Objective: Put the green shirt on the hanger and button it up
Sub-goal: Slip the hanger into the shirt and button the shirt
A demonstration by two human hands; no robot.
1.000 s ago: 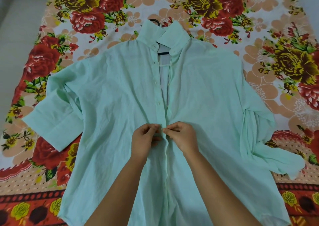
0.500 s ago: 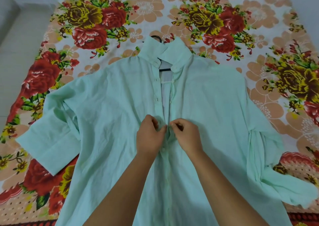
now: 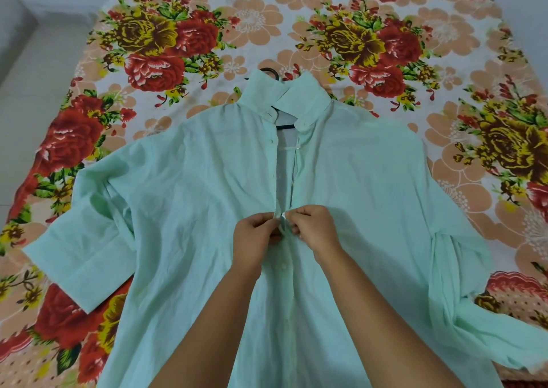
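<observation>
A pale green shirt lies spread face up on a floral bedsheet. A black hanger sits inside it; its bar shows in the open neck and its hook pokes out above the collar. The front is closed below my hands and gapes open above them up to the collar. My left hand pinches the left placket edge at mid-chest. My right hand pinches the right placket edge beside it, the fingertips of both hands meeting at a button.
The shirt's left sleeve lies flat to the left; the right sleeve is bunched and twisted at the right. A pale floor lies beyond the sheet's left edge.
My view has dropped, so the shirt sits lower in the frame. Both hands have shifted slightly up the placket and still pinch its two edges together.
</observation>
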